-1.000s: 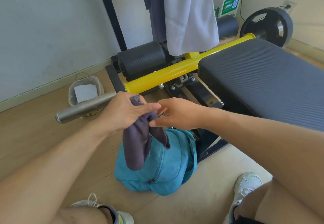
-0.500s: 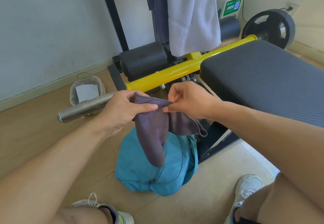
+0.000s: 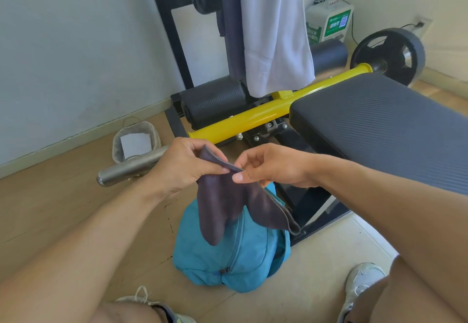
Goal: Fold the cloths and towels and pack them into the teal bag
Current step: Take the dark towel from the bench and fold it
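Head view. The left hand (image 3: 184,165) pinches the upper edge of a dark purple cloth (image 3: 222,201) between thumb and fingers; the right hand (image 3: 268,165) pinches the same edge just beside it, fingers curled. The cloth hangs in two drooping lobes above the teal bag (image 3: 235,254), which sits on the wooden floor (image 3: 63,208) between the person's shoes, its zipper (image 3: 236,241) running down the front. Behind, a white towel (image 3: 273,31) and a dark cloth (image 3: 231,24) hang from the rack above the yellow bar (image 3: 253,117); the padded bench (image 3: 379,125) lies to the right, a small basket (image 3: 136,140) to the left.
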Action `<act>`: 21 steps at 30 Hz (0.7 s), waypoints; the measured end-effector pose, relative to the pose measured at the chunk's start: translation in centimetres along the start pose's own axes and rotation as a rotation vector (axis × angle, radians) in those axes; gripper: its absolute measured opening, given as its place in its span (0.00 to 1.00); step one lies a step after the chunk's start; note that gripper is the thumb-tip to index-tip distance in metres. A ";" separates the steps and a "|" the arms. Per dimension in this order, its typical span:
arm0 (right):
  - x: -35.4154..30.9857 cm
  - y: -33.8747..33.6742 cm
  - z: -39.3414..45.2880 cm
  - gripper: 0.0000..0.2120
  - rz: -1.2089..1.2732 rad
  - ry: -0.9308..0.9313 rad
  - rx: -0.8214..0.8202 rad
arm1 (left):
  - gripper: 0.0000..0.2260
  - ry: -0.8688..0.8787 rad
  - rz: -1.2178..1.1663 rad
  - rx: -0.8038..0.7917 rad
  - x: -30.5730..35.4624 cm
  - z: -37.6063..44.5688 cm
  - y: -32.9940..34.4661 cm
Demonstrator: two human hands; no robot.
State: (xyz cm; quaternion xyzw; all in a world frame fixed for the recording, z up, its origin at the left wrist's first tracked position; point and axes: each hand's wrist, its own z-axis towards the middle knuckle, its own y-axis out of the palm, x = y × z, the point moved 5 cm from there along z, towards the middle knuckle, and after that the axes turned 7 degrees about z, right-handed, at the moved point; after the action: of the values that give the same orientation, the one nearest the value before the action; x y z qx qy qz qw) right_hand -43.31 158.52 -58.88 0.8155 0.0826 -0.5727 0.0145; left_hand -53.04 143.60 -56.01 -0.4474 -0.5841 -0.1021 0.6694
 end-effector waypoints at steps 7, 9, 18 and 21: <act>-1.1 -0.1 -1.2 0.11 0.079 -0.033 0.019 | 0.13 -0.051 0.101 -0.099 1.7 -0.1 -0.6; -1.5 0.1 -1.4 0.12 0.054 -0.060 0.024 | 0.16 -0.068 0.154 -0.135 1.8 -0.4 -1.1; -2.2 0.0 -1.3 0.17 -0.108 -0.204 0.214 | 0.26 -0.056 -0.065 -0.057 0.9 -2.4 1.2; -1.7 -0.7 -1.2 0.16 -0.094 -0.227 0.283 | 0.25 -0.022 -0.053 0.051 0.4 -1.9 1.4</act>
State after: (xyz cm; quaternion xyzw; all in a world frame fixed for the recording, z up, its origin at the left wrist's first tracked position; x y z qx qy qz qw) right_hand -42.90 159.13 -56.84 0.7346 0.0369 -0.6671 -0.1179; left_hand -50.69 143.20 -56.18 -0.4155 -0.6057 -0.1000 0.6712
